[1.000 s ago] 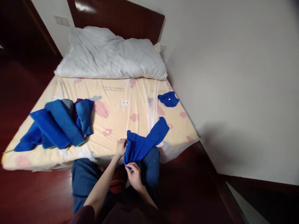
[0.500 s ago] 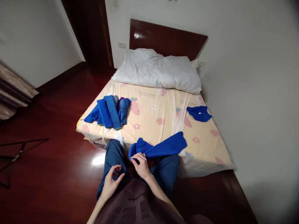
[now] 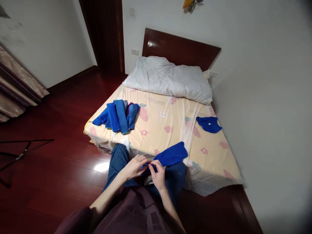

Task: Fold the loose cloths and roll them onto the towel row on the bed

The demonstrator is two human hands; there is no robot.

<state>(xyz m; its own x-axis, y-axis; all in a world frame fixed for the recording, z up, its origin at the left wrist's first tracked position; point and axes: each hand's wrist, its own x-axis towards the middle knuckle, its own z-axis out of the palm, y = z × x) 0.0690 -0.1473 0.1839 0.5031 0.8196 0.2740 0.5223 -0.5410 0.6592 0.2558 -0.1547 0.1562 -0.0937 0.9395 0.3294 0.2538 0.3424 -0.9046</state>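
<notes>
Bright blue oblong piece of soft cloth (image 3: pixel 172 154) lies at the near edge of the bed (image 3: pixel 156 139), which wears a cream sheet printed with pink flowers. From where I stand, going across from the left, a loose heap of blue, grey and purple cloths (image 3: pixel 119 117) sits on that side of the bed, some of them long and flat, well apart from both hands.

Next comes the left hand (image 3: pixel 137 165), bent inward over the gap between the knees. Its grip looks closed down, with a scrap of blue showing beneath the fingers; how firm the hold is I cannot tell. Just beside it the right hand (image 3: pixel 158 174) has thumb and forefinger drawn together at the cloth's near end, and the two sets of fingertips all but meet there, hiding that end.

What matters is how the cloth lies from this double grip: its long axis runs ahead and to the right, slantwise over the bed's edge near the right knee, its far end resting flat. So the right hand is nearer the bulk of it, and the left is at the tip.

Farther right, a smaller blue cloth with a white mark (image 3: pixel 208 124) rests alone, beyond reach of either grip as they are.
</notes>
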